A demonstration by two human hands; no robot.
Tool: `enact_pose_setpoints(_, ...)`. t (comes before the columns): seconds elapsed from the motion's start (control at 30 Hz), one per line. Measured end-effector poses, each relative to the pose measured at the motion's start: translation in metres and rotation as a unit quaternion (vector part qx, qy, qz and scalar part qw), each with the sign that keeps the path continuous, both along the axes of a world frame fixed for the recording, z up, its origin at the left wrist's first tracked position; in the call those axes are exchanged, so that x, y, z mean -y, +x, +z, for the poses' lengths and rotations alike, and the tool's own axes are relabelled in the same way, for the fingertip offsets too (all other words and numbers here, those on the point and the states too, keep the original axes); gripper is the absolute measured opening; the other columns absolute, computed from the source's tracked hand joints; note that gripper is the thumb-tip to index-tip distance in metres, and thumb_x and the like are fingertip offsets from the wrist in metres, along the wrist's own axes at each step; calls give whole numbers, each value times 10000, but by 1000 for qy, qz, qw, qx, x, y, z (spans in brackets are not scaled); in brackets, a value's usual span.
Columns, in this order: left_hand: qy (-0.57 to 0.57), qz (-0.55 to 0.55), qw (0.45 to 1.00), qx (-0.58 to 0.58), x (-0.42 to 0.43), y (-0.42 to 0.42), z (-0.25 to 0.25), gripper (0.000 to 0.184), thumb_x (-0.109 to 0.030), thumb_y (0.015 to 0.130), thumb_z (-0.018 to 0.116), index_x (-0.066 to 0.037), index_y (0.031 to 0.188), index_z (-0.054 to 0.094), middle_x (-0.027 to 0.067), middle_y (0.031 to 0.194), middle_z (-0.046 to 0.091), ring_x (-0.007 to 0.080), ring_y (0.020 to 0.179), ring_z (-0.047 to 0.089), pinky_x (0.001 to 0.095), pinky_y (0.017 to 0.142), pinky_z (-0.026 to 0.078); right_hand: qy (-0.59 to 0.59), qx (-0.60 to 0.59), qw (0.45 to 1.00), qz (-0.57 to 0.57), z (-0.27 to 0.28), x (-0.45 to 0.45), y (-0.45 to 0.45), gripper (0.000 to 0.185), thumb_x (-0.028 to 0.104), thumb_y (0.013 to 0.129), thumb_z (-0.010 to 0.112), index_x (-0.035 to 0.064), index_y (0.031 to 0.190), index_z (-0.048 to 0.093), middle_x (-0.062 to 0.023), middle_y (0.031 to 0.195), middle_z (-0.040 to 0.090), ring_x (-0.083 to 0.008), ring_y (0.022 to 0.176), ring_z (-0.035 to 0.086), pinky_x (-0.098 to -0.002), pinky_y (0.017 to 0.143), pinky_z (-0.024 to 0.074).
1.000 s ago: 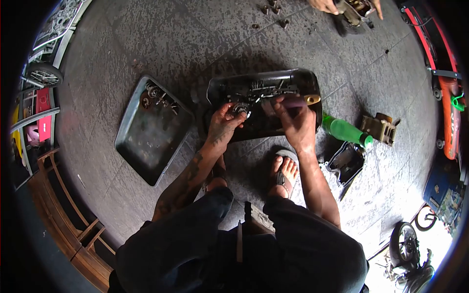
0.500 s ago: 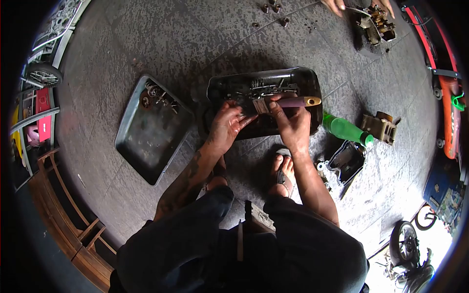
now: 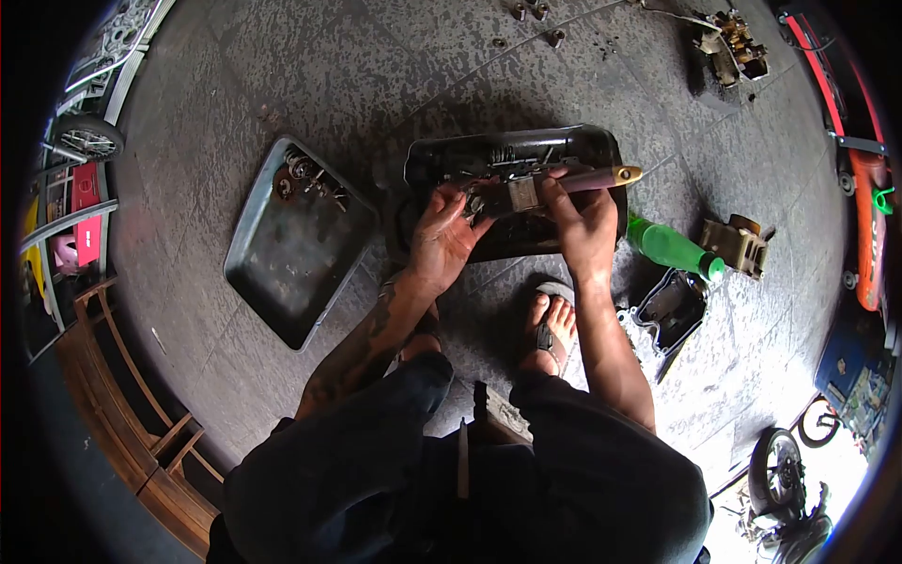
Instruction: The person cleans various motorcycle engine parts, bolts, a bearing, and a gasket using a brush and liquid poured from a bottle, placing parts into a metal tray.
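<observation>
My right hand [image 3: 584, 226] is closed round a paintbrush [image 3: 592, 180] with a purple handle and yellow tip. Its dark bristles point left, toward my left hand [image 3: 442, 235]. Between the fingers of that hand is a small dark metal part [image 3: 477, 200], too dark to name, and the bristles reach it or come very close. Both hands are over a black tray [image 3: 606, 150] on the floor, which holds a coil spring [image 3: 505, 153] and other metal parts. My hands cover much of the tray's middle.
Left of me lies a grey tray [image 3: 282, 273] with small metal parts in its far corner. To the right are a green bottle [image 3: 676, 246], an engine block [image 3: 736, 246] and a black-and-silver cover [image 3: 672, 310]. Farther off stand an engine head [image 3: 728, 52] and several small parts [image 3: 556, 38].
The paintbrush and my right hand have shifted slightly right, and the metal part in my left hand shows more. Another person's hands have left the engine head at the top right.
</observation>
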State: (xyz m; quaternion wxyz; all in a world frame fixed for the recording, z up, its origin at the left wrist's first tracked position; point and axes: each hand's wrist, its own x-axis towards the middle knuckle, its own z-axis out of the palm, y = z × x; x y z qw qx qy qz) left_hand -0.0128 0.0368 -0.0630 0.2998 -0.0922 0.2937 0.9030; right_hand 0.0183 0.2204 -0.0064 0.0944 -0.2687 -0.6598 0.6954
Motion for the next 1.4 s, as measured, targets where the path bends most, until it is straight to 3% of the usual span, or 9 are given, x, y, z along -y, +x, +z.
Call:
enact_pose_setpoints(0.23, 36, 13, 998, 57, 0, 5, -5, 309, -203, 1007, 440, -67, 1281, 484, 157, 1272, 563, 273, 1250, 503, 456, 1088, 382, 160, 5, 985, 65, -4, 4, -6, 169, 102, 848, 693, 0, 970, 637, -140, 818, 701, -220, 773, 702, -321, 709, 524)
enact_pose_setpoints(0.43, -31, 50, 996, 60, 2, -6, -6, 367, -310, 1022, 403, -52, 1265, 499, 176, 1256, 570, 312, 1266, 486, 448, 1101, 368, 330, 1, 928, 173, -40, 6, -4, 152, 152, 850, 677, 74, 980, 661, -231, 845, 666, -403, 810, 651, -449, 686, 532)
enact_pose_setpoints(0.67, -28, 59, 992, 106, 0, -11, 7, 421, -478, 1006, 397, -118, 1176, 531, 100, 1182, 605, 260, 1161, 543, 409, 1032, 407, 125, -72, 987, 78, 8, 11, 0, 107, 57, 868, 674, -1, 955, 651, -121, 892, 716, -190, 852, 704, -308, 746, 536)
enact_pose_setpoints(0.7, -27, 58, 992, 106, -3, -9, 6, 421, -478, 1006, 397, -118, 1176, 531, 100, 1182, 605, 260, 1161, 543, 409, 1032, 407, 1, -89, 995, 54, 4, 23, 3, 88, 49, 869, 669, 9, 948, 660, -115, 907, 703, -186, 850, 694, -298, 749, 531)
enact_pose_setpoints(0.8, -15, 41, 993, 105, -6, -3, 2, 481, -545, 985, 393, -123, 1172, 525, 90, 1178, 594, 241, 1151, 536, 436, 1026, 414, 92, -145, 981, 94, -12, 31, -2, 87, 25, 876, 651, 5, 960, 662, -106, 911, 705, -167, 831, 687, -279, 737, 524)
enact_pose_setpoints(0.87, -38, 46, 990, 126, -4, -2, 0, 505, -575, 973, 391, -126, 1160, 526, 85, 1196, 586, 227, 1161, 532, 439, 1020, 419, 135, -13, 985, 103, -8, 14, 1, 56, 42, 893, 650, -2, 927, 657, -70, 944, 695, -148, 876, 653, -276, 794, 505)
enact_pose_setpoints(1.07, -24, 15, 993, 115, -8, 0, 5, 511, -586, 967, 393, -123, 1142, 520, 91, 1237, 565, 226, 1168, 530, 448, 1028, 418, 92, -133, 982, 98, -5, 25, 2, 57, 51, 878, 657, 9, 914, 670, -99, 857, 716, -193, 779, 703, -315, 722, 537)
enact_pose_setpoints(1.2, -47, 27, 993, 108, -5, -1, 5, 517, -593, 963, 397, -123, 1139, 519, 90, 1241, 562, 223, 1172, 530, 442, 1028, 420, 171, -1, 980, 102, 5, 15, -2, 49, 38, 868, 668, 1, 902, 670, -98, 926, 700, -178, 820, 693, -306, 708, 535)
enact_pose_setpoints(1.4, -45, 18, 992, 120, -7, 2, 9, 499, -588, 964, 402, -130, 1123, 522, 78, 1236, 567, 213, 1194, 509, 424, 1013, 434, 107, -158, 975, 116, -1, 27, 3, 41, 36, 875, 659, -4, 879, 651, -120, 904, 707, -212, 811, 706, -314, 712, 545)
